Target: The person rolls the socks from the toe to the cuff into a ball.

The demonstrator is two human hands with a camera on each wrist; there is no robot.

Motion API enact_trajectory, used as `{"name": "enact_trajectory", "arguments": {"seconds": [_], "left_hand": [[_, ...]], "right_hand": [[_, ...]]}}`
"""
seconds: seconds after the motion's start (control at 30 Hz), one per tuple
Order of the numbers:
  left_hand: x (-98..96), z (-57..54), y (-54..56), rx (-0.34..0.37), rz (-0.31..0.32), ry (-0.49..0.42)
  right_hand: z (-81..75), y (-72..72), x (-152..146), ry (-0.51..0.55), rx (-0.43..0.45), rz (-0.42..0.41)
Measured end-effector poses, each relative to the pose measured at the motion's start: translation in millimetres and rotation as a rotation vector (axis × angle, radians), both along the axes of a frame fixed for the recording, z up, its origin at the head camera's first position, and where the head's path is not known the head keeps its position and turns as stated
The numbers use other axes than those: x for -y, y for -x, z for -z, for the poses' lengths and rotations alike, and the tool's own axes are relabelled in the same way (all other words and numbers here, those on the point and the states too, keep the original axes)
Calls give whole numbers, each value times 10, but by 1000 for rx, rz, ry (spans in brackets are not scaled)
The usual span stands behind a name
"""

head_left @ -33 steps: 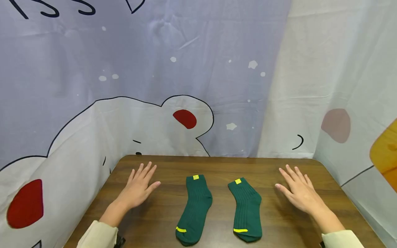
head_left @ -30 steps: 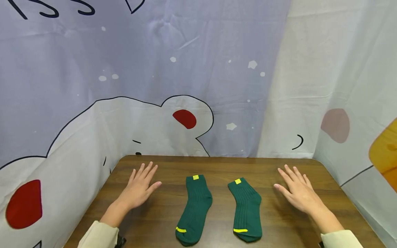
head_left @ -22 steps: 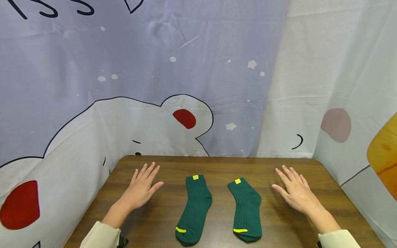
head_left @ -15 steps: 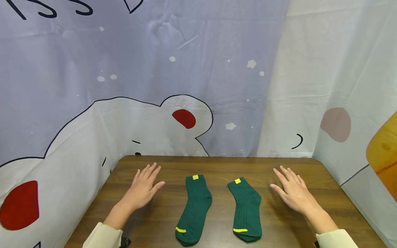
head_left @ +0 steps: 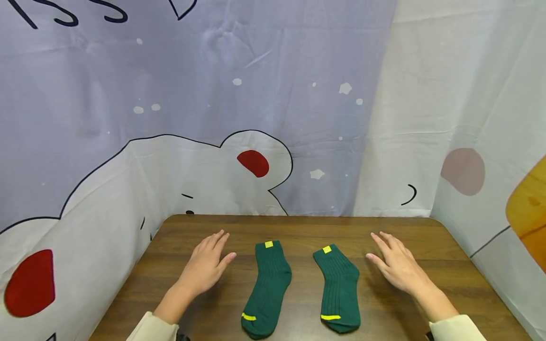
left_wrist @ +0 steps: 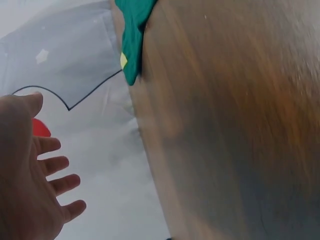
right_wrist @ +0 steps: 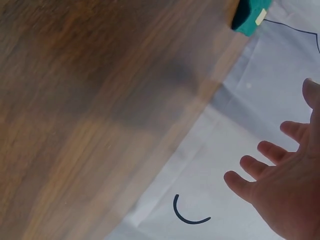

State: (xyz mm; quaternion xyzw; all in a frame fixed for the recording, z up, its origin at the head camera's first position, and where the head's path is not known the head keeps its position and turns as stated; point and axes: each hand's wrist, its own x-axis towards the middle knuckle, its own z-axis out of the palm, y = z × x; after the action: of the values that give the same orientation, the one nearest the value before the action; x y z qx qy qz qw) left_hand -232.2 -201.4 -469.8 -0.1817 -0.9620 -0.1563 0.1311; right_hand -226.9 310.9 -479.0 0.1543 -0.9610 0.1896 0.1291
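Note:
Two dark green ribbed socks lie flat on the brown wooden table, cuffs toward the back and toes toward the front. The left sock [head_left: 268, 289] and the right sock [head_left: 339, 289] each carry a yellow tag at the cuff and a yellow stripe near the toe. To the left of the socks my left hand [head_left: 204, 265] hovers over the table, fingers spread and nothing held. My right hand [head_left: 398, 265] mirrors it on the other side, also holding nothing. A sock cuff [left_wrist: 132, 42] shows at the top of the left wrist view, another cuff [right_wrist: 251, 16] in the right wrist view.
The wooden table [head_left: 298, 232] has rounded back corners. Behind it and along the sides hangs a printed cloth [head_left: 204, 94] with cartoon figures, in lilac and white. Pale sleeves [head_left: 456, 328] cover both forearms.
Both hands have moved inward, the left one to the right and the right one to the left, each closer to the socks. The socks have stayed in place.

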Motion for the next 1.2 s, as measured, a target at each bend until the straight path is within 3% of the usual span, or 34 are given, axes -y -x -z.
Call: {"name": "enact_trajectory", "arguments": {"seconds": [0.23, 1.2], "left_hand": [[-96, 26, -20, 3, -6, -22], [-506, 87, -175, 141, 43, -122]], "right_hand": [[25, 3, 44, 18, 9, 1], [116, 57, 261, 10, 4, -22]]}}
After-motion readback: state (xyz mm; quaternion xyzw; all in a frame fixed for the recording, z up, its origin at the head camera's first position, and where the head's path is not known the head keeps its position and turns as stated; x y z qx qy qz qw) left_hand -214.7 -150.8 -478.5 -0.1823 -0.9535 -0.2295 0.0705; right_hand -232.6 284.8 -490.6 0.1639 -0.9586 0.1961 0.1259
